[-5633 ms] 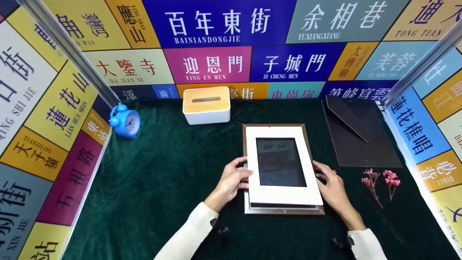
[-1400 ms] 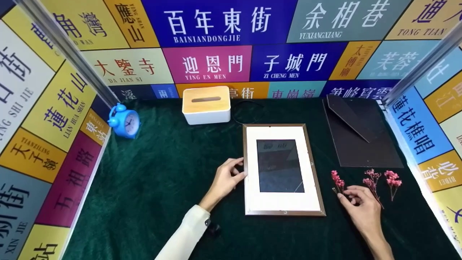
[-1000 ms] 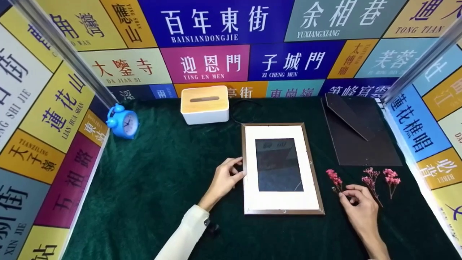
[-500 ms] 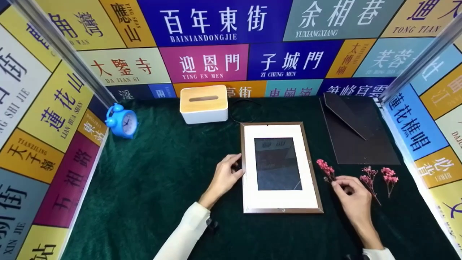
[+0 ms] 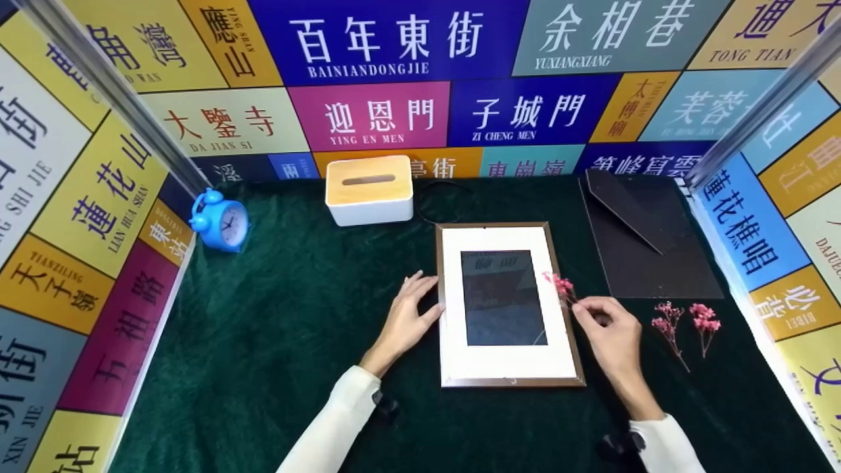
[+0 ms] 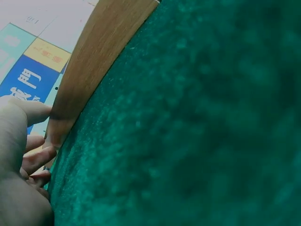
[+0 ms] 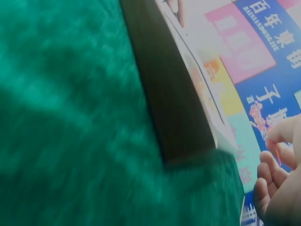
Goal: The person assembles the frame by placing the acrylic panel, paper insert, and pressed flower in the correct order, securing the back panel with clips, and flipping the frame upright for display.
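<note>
A brown picture frame lies face down on the dark green cloth, with a white mat inside it around a dark rectangular window. My left hand rests at its left side, the thumb and fingers fairly straight against the wooden edge. Between thumb and fingertips, my right hand pinches a sprig of pink dried flowers by its stem. The blossoms overlap the frame's right side in the head view. In the right wrist view the sprig points up from the fingertips.
Two more flower sprigs, one pale pink and one brighter, lie at the right. Behind them is a black backing board with its stand leg. A tissue box and a blue alarm clock stand further back.
The loose white mat now sits within the frame. My right hand has picked up a sprig and carried it left to the frame's right edge. My left fingers have straightened.
</note>
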Demonstrator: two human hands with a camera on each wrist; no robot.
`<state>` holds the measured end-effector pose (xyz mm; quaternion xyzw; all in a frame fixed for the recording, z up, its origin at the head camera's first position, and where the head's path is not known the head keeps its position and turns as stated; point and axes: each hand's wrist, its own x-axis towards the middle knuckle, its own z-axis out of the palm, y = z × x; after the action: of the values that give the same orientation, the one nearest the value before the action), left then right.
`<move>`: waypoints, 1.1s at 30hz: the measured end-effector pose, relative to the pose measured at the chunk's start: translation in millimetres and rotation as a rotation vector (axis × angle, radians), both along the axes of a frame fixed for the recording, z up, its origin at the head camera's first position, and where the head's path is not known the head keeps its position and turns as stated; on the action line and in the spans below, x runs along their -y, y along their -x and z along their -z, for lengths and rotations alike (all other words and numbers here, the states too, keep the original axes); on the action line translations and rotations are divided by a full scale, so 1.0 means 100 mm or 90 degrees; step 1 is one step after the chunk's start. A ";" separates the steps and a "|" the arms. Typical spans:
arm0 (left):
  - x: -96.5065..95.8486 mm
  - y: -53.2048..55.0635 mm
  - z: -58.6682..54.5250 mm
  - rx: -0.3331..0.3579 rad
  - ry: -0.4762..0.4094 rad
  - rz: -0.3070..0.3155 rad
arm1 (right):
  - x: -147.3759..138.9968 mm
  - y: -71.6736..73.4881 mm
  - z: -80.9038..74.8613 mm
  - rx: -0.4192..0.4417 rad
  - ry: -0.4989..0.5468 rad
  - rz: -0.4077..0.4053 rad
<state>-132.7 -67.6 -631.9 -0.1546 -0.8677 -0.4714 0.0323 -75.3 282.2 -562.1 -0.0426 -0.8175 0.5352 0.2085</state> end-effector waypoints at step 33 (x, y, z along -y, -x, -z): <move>-0.01 -0.04 0.07 -0.025 0.020 -0.019 | 1.02 0.71 0.38 0.092 -0.077 -0.088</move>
<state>-128.3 -66.2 -638.6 -0.1516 -0.8764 -0.4539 0.0536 -146.5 179.9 -600.6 -0.0119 -0.8620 0.4938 0.1139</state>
